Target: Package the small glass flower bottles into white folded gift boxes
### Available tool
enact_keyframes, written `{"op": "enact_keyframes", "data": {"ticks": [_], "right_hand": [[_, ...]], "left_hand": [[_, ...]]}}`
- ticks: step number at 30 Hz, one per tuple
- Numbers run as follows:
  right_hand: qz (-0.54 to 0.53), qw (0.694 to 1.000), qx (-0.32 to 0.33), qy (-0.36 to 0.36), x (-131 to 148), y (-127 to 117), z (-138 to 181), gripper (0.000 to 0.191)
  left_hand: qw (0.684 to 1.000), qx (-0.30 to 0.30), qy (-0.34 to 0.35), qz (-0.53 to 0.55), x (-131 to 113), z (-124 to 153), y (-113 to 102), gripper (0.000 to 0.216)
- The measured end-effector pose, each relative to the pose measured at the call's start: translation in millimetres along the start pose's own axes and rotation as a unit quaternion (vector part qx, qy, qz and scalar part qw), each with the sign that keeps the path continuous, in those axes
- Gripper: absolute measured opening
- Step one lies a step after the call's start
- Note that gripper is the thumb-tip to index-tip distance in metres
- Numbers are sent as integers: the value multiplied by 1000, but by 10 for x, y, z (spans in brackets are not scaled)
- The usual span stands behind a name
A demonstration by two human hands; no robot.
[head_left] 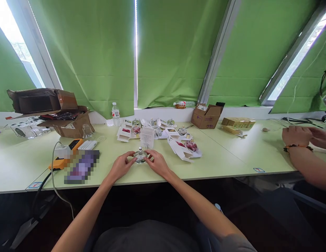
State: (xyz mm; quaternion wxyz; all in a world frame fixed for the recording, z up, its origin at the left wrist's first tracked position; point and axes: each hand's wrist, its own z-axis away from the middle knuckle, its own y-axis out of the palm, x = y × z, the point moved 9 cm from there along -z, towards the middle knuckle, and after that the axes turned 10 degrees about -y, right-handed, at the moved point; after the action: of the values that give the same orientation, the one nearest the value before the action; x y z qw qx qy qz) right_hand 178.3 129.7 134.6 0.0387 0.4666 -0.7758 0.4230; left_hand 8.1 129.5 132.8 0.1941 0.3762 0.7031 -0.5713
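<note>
our left hand point(122, 166) and right hand point(158, 163) both grasp a small glass bottle point(140, 155) between them on the pale green table point(226, 157). beyond our hands lie white cartons point(181, 148) and a cardboard box point(206, 116) under green curtains point(175, 52); far to our right, another person's hands point(307, 136) rest on the table.

Table point(231, 157): pale green, is running across mid-frame.
Left: cardboard boxes point(70, 126) are sitting.
Centre: white cards point(147, 137) are lying scattered; glass bottle point(140, 155) is resting before me.
Centre right: brown carton point(206, 117) is standing.

Words to read: none clear | leaflet point(147, 137): print too tiny | water bottle point(116, 114) label: too small | worktop sticker point(34, 184): too blurry
</note>
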Motion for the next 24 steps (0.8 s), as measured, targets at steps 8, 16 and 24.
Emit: {"op": "enact_keyframes", "data": {"ticks": [8, 16, 24], "right_hand": [[-30, 999, -10, 15, -36, 1, 71, 41], [-31, 999, -8, 20, -37, -28, 103, 33], [-68, 997, -27, 9, 73, -57, 65, 37]], "left_hand": [[1000, 14, -4, -12, 15, 13, 21, 44], [999, 32, 8, -5, -46, 39, 43, 43], [998, 46, 30, -26, -115, 64, 81, 44]]}}
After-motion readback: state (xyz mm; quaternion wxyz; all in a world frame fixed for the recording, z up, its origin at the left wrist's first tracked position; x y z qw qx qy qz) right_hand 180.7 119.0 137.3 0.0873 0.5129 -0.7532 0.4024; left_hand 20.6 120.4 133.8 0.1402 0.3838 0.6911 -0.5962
